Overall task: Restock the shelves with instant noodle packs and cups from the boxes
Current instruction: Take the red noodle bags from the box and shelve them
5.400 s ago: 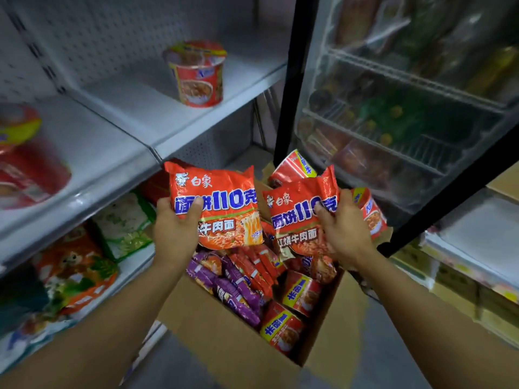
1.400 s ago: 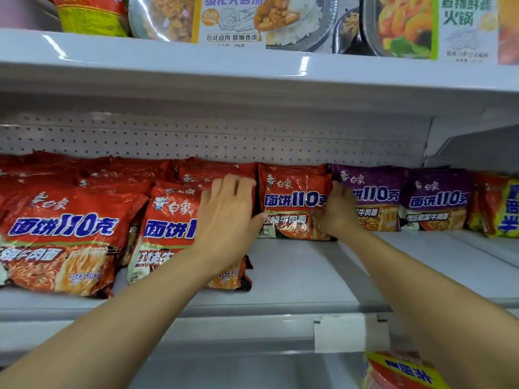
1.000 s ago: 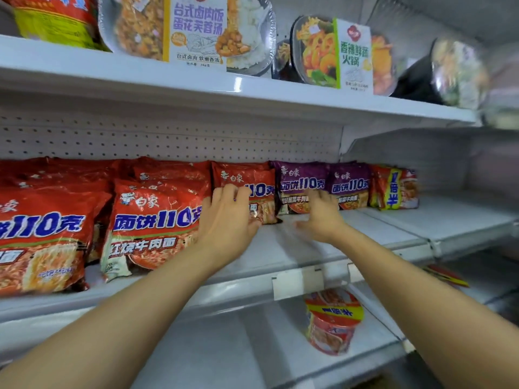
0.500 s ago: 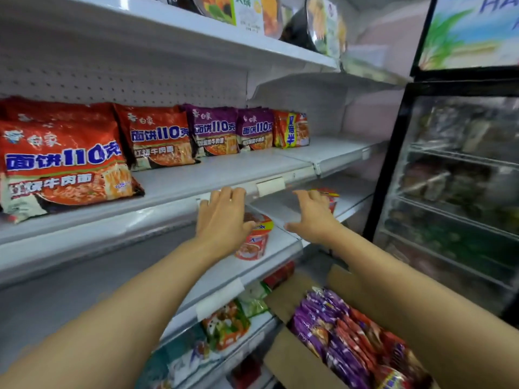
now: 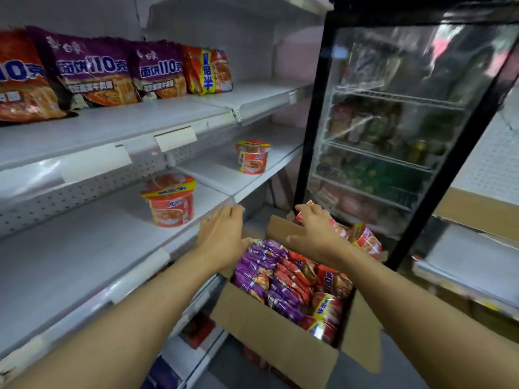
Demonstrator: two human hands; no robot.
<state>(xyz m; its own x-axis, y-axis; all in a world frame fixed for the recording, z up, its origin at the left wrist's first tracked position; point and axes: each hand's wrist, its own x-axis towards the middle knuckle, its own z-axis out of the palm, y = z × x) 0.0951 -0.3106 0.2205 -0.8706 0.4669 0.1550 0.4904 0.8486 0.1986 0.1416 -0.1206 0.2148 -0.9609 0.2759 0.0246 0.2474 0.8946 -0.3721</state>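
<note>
Seen from a head-worn camera looking down, two bare forearms reach forward over an open cardboard box (image 5: 269, 329) that stands on the floor between white store shelves and a glass-door fridge (image 5: 393, 122). The box is packed with instant noodle packs standing on edge in rows, purple packs (image 5: 261, 273) toward the left and red packs (image 5: 303, 273) beside them; a yellow label shows on some, its writing too small to read. The left hand (image 5: 222, 237) hovers palm down above the box's left edge, near the shelf lip, its fingers straight, close together and holding nothing. The right hand (image 5: 314, 231) is at the far end of the box, its fingers curled over the top of a red pack (image 5: 341, 228) there; whether it truly grips the pack cannot be told. On the upper shelf (image 5: 140, 122) packs lean upright with their fronts outward: two purple ones (image 5: 92, 71) printed "110" in large figures, and a red and yellow one (image 5: 207, 70) at the right end. On the shelves below stand two red noodle cups upright, one near (image 5: 170, 202) and one farther right (image 5: 252, 157). Blank white price tags (image 5: 175, 138) hang on the shelf edges.
</note>
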